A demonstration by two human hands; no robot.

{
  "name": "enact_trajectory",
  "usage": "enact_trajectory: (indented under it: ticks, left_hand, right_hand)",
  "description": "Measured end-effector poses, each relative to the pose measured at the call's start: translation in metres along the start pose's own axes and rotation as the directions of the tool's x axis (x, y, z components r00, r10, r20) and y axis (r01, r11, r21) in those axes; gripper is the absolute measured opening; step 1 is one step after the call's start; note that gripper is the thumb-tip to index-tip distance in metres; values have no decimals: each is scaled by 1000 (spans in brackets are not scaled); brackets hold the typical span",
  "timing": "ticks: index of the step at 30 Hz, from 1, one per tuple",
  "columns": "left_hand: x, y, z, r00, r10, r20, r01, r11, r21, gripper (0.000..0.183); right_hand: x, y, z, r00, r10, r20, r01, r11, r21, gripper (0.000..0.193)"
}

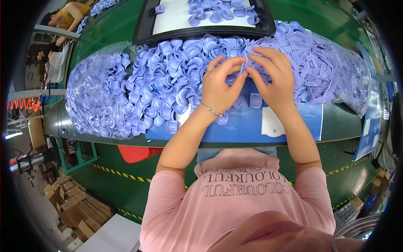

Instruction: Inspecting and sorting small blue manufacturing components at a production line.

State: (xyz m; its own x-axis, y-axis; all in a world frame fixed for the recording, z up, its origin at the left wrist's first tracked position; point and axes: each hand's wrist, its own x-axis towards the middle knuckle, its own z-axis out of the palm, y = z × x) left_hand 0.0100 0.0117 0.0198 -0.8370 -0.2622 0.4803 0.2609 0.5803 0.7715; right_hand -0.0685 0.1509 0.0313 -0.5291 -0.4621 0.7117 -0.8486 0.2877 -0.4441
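My left hand (pixel 220 86) and my right hand (pixel 275 80) meet over the middle of the bench with their fingertips pinched together. Between them is a small lavender plastic piece (pixel 243 67), mostly covered by the fingers, so its shape does not show. To the left and behind my hands spreads a heap of curved lavender plastic parts (pixel 168 69). On the right lies a pile of flat, slotted lavender strips (pixel 312 63). A single lavender part (pixel 255 101) rests below the gap between my wrists.
Beyond the heap stands a black-rimmed tray (pixel 201 35) holding several lavender parts. Clear plastic bags (pixel 90 98) lie under both piles' outer ends. A blue printed sheet (pixel 310 122) covers the bench's near edge. Other people (pixel 69 17) work at the far left.
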Motion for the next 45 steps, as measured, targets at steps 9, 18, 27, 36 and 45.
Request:
enact_trajectory:
  ticks: [9,18,27,36,45]
  left_hand:
    - [-3,-7,5,982,-188,-33,183,976,-118,30]
    - [-2,-4,7,998,-61,-26,61,998,6,25]
    - [-2,-10,7,990,-135,-51,126,979,-159,29]
    - [-1,-6,5,991,-120,-63,113,988,-104,31]
    - [-1,-3,3,994,-100,-54,95,992,-81,30]
  right_hand:
    - [-2,0,-9,992,-121,42,127,972,-197,16]
    - [1,2,-9,998,-56,30,61,972,-226,15]
    - [-1,0,-8,988,-124,92,140,973,-184,15]
    - [-2,0,-7,990,-105,98,121,979,-167,16]
    - [0,2,-8,993,-82,80,94,982,-166,19]
